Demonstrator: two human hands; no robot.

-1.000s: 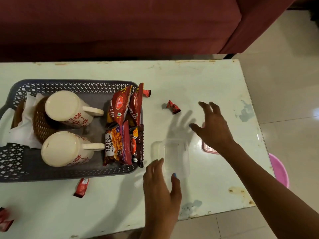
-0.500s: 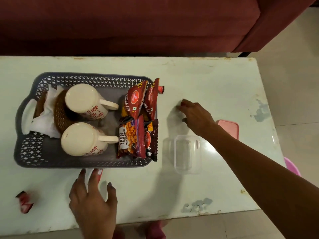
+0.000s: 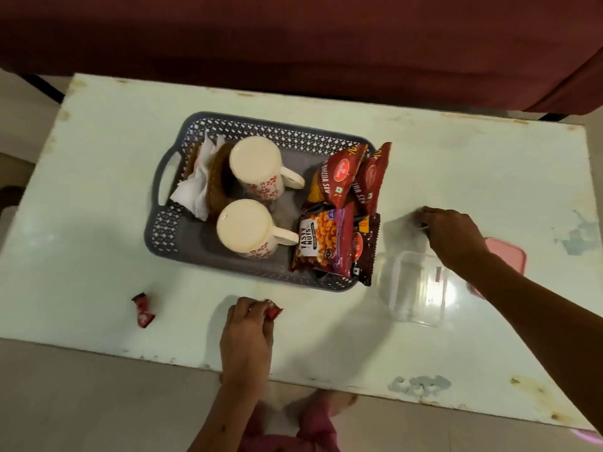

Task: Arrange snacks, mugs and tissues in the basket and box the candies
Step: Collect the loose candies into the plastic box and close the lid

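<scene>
A grey lattice basket point(image 3: 267, 129) on the table holds two upturned cream mugs point(image 3: 256, 164) point(image 3: 244, 228), white tissues point(image 3: 195, 190) and several red snack packets point(image 3: 339, 181). My left hand point(image 3: 246, 334) sits at the near table edge, pinching a red candy point(image 3: 273, 312). Another red candy point(image 3: 143, 310) lies loose to its left. My right hand point(image 3: 452, 234) rests right of the basket with its fingers curled shut where a candy lay; that candy is hidden under them. A clear plastic box point(image 3: 416, 287) stands open-topped under my right forearm.
The pink lid point(image 3: 509, 256) lies behind my right wrist. The pale table point(image 3: 114, 197) has worn edges, and a dark red sofa point(image 3: 293, 37) runs along its far side. My feet show on the floor below the near edge.
My view swung left. My left hand went from the clear box to the candy in front of the basket and pinched it. My right hand reached left and closed over the candy by the snack packets.
</scene>
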